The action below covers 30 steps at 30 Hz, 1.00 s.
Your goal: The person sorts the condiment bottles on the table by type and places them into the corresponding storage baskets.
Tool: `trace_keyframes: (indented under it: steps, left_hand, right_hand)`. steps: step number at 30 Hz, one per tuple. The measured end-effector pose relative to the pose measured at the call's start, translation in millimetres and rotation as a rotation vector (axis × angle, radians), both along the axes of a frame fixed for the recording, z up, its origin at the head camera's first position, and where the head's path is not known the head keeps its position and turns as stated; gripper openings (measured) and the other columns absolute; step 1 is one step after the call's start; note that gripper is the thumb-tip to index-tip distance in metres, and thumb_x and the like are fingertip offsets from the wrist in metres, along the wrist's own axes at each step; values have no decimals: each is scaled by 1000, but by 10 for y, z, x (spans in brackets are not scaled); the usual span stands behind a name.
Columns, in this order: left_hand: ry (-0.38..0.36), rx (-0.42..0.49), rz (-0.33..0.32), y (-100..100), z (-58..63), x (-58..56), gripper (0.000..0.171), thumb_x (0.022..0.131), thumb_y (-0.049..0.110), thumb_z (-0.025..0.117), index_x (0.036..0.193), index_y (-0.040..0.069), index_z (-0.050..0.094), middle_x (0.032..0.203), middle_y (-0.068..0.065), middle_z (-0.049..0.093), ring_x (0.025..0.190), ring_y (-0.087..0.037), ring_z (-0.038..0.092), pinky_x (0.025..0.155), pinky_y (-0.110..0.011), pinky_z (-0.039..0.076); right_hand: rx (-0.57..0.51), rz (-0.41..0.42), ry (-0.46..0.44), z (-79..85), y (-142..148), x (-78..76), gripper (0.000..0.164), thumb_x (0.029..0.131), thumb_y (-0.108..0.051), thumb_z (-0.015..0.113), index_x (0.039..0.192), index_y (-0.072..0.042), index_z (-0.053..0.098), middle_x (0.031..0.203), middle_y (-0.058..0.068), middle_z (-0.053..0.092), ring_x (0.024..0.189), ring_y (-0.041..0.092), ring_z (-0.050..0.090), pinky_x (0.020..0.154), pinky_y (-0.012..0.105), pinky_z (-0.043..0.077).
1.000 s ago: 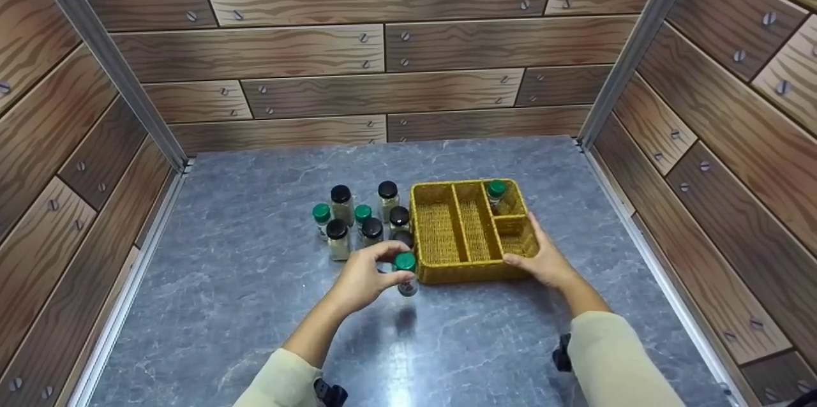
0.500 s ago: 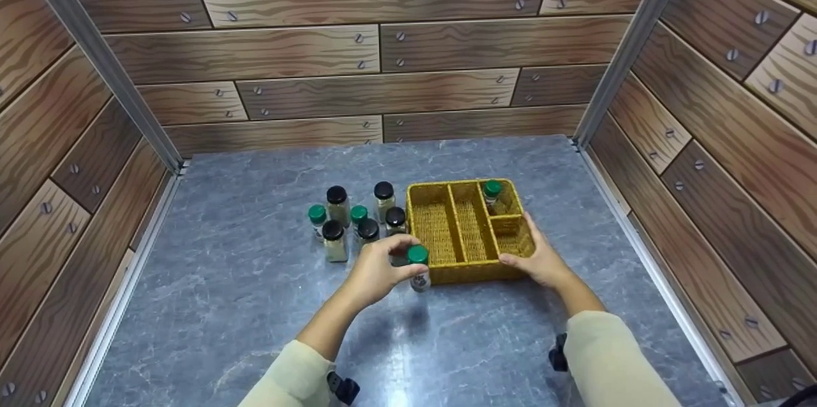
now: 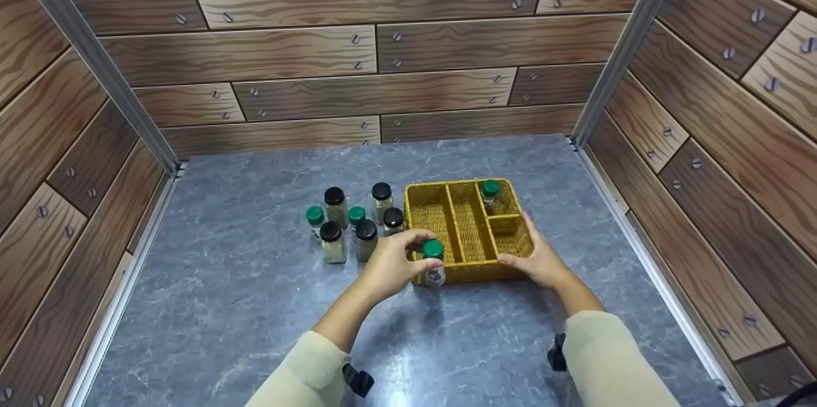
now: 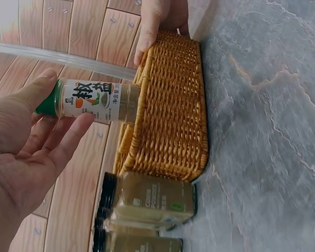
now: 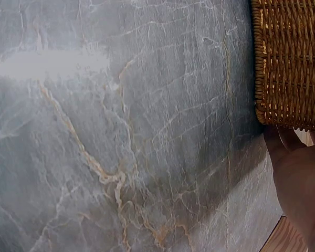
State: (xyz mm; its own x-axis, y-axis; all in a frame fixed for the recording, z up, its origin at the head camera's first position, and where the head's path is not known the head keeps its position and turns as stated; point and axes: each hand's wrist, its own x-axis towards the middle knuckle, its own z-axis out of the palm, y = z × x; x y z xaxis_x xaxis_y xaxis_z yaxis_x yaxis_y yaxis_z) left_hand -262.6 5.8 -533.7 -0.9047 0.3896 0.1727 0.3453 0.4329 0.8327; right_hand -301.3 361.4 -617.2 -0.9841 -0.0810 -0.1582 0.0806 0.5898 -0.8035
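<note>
Shifted rightward since the earlier head-view frame: left hand (image 3: pixel 394 265) and the green-capped jar (image 4: pixel 97 100) it carries, from beside the basket (image 3: pixel 479 272) at its near left corner to a spot at the left end of its near wall. Right hand (image 3: pixel 546 260) looks settled at the same corner.

Left grip: clamped on the jar, thumb against the cap, a finger along the labelled body. Jar upright, cap up, off the table (image 3: pixel 255 318). Left wrist view puts its base about level with the rim; whether it touches, cannot tell.

Right grip: clasped on the near right corner, thumb at the near rim, fingers along the right wall.

Nearby: black-capped jars (image 3: pixel 332 246) stand left of the basket, at least one just beside its wall. Two more green caps (image 3: pixel 357 214) among them. Another small jar (image 3: pixel 490 189) stands in the far right compartment.

Step in hand, as I judge it: bringing the jar across the near wall. Best raised a little first, since the base seems low enough to catch the rim. Hold it plumb; pinched this high, a knock below would swing it. Clear the dividers too before travelling further right. Steady pressure from the right grip should stop the basket sliding; pulling would skew it. Knuckles wide of the black caps.
</note>
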Motion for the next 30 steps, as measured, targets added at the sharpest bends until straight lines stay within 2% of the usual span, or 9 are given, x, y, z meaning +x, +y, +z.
trace_keyframes:
  steps: [5,9,13,21,27,30]
  left_hand:
    - [21,15,4,151,14,-62,45,91,28,89,131,13,75,119,-3,82,108,-20,78,93,-29,64]
    - [28,14,11,296,23,-112,46,90,28,90,130,13,75,119,-5,82,110,-21,78,97,-35,65]
    - [43,6,-11,425,24,-156,43,91,27,90,129,12,75,118,-4,83,111,-21,78,99,-38,64]
    - [90,-20,-12,607,-10,-233,41,92,29,87,129,13,76,117,-3,83,109,-18,79,96,-33,65]
    - [120,-25,2,736,-28,-294,41,92,30,87,128,15,76,115,-2,83,106,-16,80,91,-23,63]
    - [127,-28,4,791,-12,-334,41,92,30,87,129,15,75,116,-2,83,105,-17,79,92,-25,63]
  right_hand:
    - [-17,1,19,22,17,5,129,91,-39,88,175,-23,-7,180,30,-3,165,58,8,133,73,9]
    - [-23,-1,26,28,33,11,129,91,-38,89,176,-22,-7,181,30,-2,166,57,7,134,72,8]
    - [-16,-12,18,23,41,24,128,91,-38,89,176,-23,-6,180,31,-1,165,58,9,133,73,9]
    - [-25,-7,10,17,27,13,130,91,-41,89,175,-23,-8,180,32,-2,164,59,10,133,74,11]
    - [-26,-7,3,-12,10,-2,131,90,-44,89,175,-24,-8,180,32,0,164,60,13,132,74,13]
    - [-28,-2,13,-18,-9,-7,130,90,-43,89,175,-22,-7,179,33,2,164,59,13,133,74,13]
